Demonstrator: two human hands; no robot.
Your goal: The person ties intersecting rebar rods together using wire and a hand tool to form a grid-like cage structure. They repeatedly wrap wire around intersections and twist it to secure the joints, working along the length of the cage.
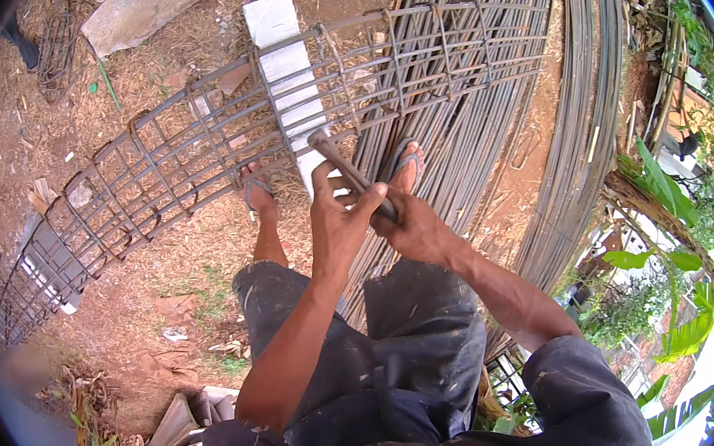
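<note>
Over one rebar cage [192, 144]: left hand [337, 216], right hand [410, 228] both clenched on one metal tool [350, 173].

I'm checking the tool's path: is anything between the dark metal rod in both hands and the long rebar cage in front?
Nothing visible. The left hand and right hand grip the dark metal rod, whose tip already meets the rusty rebar cage's near bar beside the white concrete block.

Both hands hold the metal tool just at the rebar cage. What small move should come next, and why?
Probably lower the tool's tip onto the cage bar just ahead. The left hand and right hand already grip the handle together, and the tip sits right at the cage's near edge, beside the white block, seemingly not yet hooked on anything.
</note>
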